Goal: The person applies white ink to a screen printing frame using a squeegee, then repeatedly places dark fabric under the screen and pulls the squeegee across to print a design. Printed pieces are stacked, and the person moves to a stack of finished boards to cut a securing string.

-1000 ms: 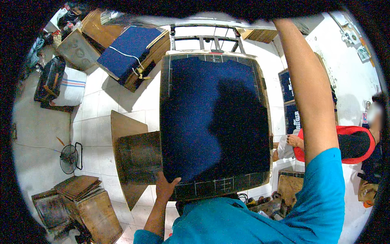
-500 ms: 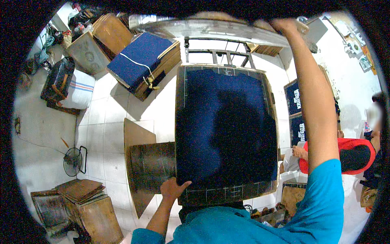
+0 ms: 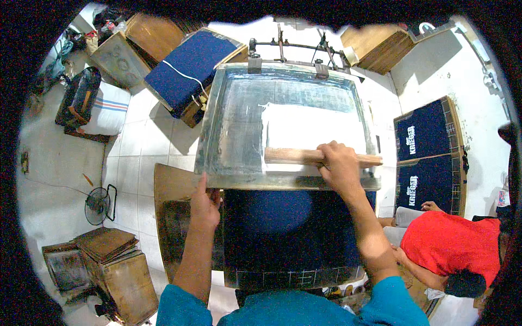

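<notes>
Right hand (image 3: 341,164) wrapped around wooden squeegee handle (image 3: 293,156) on printing screen (image 3: 255,181); left hand (image 3: 205,210) at screen's near-left corner, grip unclear; navy fabric (image 3: 272,233) below.

Your right hand (image 3: 340,165) is wrapped around a wooden bar (image 3: 291,156) that lies crosswise near the close edge of a framed screen (image 3: 255,181). Your left hand (image 3: 205,207) is at the screen's near left corner; how firmly it grips is hard to tell. Beyond the bar you have a white patch (image 3: 312,127) on the mesh. Closer to you, navy fabric (image 3: 283,233) lies on a dark board (image 3: 255,280). To your right sits a co-worker in a red shirt (image 3: 454,239); a fan (image 3: 97,206) stands at far left.
</notes>
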Available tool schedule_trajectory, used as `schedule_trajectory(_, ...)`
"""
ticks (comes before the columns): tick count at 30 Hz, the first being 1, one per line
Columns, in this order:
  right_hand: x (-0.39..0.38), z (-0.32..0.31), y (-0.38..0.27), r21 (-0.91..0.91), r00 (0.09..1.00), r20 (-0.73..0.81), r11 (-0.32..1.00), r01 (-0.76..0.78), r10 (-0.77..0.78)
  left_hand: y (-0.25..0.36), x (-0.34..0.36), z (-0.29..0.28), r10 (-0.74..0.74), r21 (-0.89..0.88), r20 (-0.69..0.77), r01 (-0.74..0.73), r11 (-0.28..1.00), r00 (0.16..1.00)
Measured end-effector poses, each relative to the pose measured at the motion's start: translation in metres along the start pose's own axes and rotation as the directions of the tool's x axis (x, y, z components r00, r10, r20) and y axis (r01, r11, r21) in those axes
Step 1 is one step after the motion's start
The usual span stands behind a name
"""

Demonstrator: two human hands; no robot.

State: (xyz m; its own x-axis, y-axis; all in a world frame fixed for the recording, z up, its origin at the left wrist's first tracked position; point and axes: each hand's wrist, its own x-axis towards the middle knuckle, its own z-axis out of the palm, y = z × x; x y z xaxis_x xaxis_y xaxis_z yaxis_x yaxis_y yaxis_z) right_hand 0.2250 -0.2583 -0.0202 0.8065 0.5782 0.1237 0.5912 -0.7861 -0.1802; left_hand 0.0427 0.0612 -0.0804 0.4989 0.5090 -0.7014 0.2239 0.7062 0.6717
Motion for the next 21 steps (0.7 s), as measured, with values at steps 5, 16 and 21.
schedule_trajectory(5,0.034,0.062,0.035,0.109,0.966,0.258,0.994,0.004,-0.033,-0.052,0.058,-0.031,-0.063,0.212,-0.066,0.076,0.974,0.996)
schedule_trajectory(16,0.153,0.097,0.093,0.089,0.996,0.045,0.994,0.067,-0.071,-0.063,0.07,-0.053,0.063,0.524,-0.159,0.03,0.851,0.985)
schedule_trajectory(21,0.073,0.086,0.063,0.064,0.99,0.142,0.998,0.013,-0.022,-0.06,0.062,-0.043,0.047,0.484,-0.16,0.037,0.874,0.986)
